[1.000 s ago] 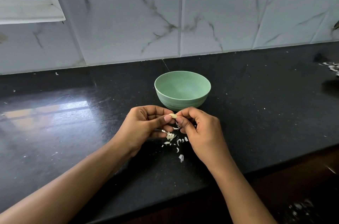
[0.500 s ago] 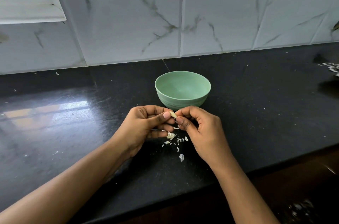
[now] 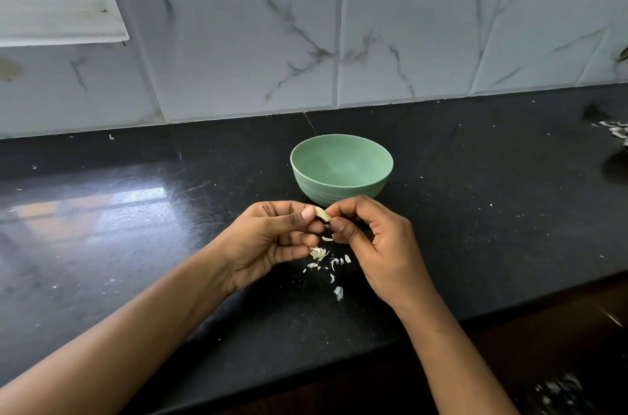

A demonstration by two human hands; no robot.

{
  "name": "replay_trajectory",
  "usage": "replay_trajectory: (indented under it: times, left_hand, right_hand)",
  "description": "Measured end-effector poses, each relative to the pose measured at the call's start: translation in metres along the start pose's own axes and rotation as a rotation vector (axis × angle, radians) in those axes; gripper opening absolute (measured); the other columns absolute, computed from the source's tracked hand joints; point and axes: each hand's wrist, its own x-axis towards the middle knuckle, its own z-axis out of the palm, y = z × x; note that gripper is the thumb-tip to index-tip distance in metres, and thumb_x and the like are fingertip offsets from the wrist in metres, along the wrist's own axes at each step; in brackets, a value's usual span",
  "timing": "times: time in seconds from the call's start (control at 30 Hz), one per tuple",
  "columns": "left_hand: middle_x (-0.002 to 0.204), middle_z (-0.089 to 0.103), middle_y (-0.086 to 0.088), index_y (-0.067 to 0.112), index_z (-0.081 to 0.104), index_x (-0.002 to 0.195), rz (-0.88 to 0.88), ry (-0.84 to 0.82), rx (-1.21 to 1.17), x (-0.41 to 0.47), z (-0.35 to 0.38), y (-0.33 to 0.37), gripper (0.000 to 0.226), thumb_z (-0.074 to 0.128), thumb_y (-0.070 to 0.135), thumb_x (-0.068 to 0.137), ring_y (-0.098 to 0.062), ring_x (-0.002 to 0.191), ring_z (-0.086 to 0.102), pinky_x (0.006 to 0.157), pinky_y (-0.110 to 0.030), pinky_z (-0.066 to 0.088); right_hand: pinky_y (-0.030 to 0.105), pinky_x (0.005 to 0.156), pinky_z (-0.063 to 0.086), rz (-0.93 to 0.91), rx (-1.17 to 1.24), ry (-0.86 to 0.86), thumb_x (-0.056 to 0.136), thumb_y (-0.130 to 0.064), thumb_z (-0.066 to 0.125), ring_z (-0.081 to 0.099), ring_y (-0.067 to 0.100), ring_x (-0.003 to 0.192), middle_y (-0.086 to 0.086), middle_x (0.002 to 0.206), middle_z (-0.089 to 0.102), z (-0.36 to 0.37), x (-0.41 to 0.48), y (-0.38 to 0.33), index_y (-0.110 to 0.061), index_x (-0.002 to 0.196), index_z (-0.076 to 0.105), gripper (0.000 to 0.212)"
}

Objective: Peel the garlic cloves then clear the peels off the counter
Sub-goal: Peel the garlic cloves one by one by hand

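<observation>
Counter edge: the black counter (image 3: 475,227) ends near the person, and its front edge slants up toward the right.
Wall: white tiles (image 3: 244,51) with grey streaks stand at the far side of the counter.
Open room: wide bare black top lies to the left and to the right of the hands.
Bowl: a round green bowl (image 3: 341,168) sits just beyond the hands, not touching them.
Garlic clove: a small pale clove (image 3: 323,213) is up off the counter, right between the two hands, in front of the bowl.
Left hand: the left hand (image 3: 272,241) pinches the clove's left end with thumb and first finger; the other fingers are curled.
Right hand: the right hand (image 3: 377,246) pinches the clove's right end with its fingertips.
Peels: thin white peels (image 3: 326,260) lie on the counter under the hands, with a few more a bit nearer.
More bits: another small white pile (image 3: 616,132) lies at the far right edge.
Feel and shape: the counter is shiny and speckled, the bowl smooth with rings low on its side, the clove curved.
</observation>
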Motion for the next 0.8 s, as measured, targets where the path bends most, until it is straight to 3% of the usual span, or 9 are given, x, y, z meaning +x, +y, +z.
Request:
replay_trajectory:
  times: [0.1, 0.27, 0.43, 0.57, 0.67, 0.8]
  left_hand:
    - [0.065, 0.069, -0.004, 0.011, 0.074, 0.068, -0.012, -0.025, -0.013, -0.0002, -0.0004, 0.0012, 0.014, 0.061, 0.014, 0.071, -0.006, 0.049, 0.064, 0.042, -0.017, 0.053]
    - [0.073, 0.07, -0.007, 0.011, 0.075, 0.072, 0.039, -0.061, 0.021, -0.0006, -0.0023, 0.0024, 0.012, 0.063, 0.01, 0.069, -0.009, 0.054, 0.067, 0.042, -0.018, 0.053]
    - [0.072, 0.071, -0.006, 0.013, 0.077, 0.073, 0.055, -0.108, 0.13, -0.0023, -0.005, 0.0045, 0.01, 0.07, 0.014, 0.065, -0.009, 0.054, 0.067, 0.044, -0.017, 0.053]
    - [0.073, 0.071, -0.006, 0.014, 0.076, 0.079, 0.032, -0.223, 0.198, -0.0015, -0.0086, 0.0039, 0.036, 0.09, 0.029, 0.049, -0.01, 0.058, 0.068, 0.048, -0.018, 0.054]
    - [0.068, 0.068, -0.007, 0.013, 0.076, 0.08, 0.015, -0.249, 0.229, 0.0001, -0.0098, 0.0031, 0.043, 0.093, 0.032, 0.045, -0.011, 0.056, 0.067, 0.048, -0.018, 0.054]
    - [0.064, 0.066, -0.007, 0.014, 0.075, 0.078, 0.023, -0.214, 0.273, -0.0003, -0.0082, 0.0029, 0.031, 0.091, 0.022, 0.053, -0.011, 0.053, 0.065, 0.046, -0.018, 0.053]
  right_hand:
    - [0.038, 0.073, 0.056, -0.03, 0.008, -0.01, 0.087, -0.028, 0.059, 0.066, 0.013, 0.083, -0.013, 0.086, 0.066, -0.0006, -0.0002, -0.0015, -0.022, 0.093, 0.067, 0.012]
    - [0.033, 0.07, 0.054, -0.07, -0.04, 0.025, 0.088, -0.025, 0.06, 0.065, 0.011, 0.081, -0.011, 0.085, 0.066, -0.0013, 0.0002, -0.0002, -0.015, 0.092, 0.068, 0.013]
    - [0.036, 0.07, 0.055, -0.071, -0.03, 0.015, 0.09, -0.021, 0.059, 0.064, 0.014, 0.085, -0.01, 0.088, 0.063, -0.0019, -0.0004, -0.0016, -0.012, 0.092, 0.067, 0.012]
    - [0.02, 0.072, 0.05, -0.091, -0.053, 0.02, 0.088, -0.01, 0.062, 0.063, 0.007, 0.083, -0.009, 0.086, 0.063, -0.0016, -0.0005, -0.0053, -0.011, 0.09, 0.068, 0.006]
    - [0.014, 0.076, 0.046, -0.106, -0.078, 0.036, 0.087, -0.01, 0.063, 0.063, 0.005, 0.084, -0.007, 0.086, 0.064, -0.0025, -0.0004, -0.007, -0.01, 0.089, 0.068, 0.005]
    - [0.018, 0.074, 0.049, -0.108, -0.078, 0.073, 0.088, -0.014, 0.063, 0.063, 0.008, 0.084, -0.007, 0.087, 0.064, -0.0028, 0.0003, -0.0064, -0.01, 0.091, 0.068, 0.007]
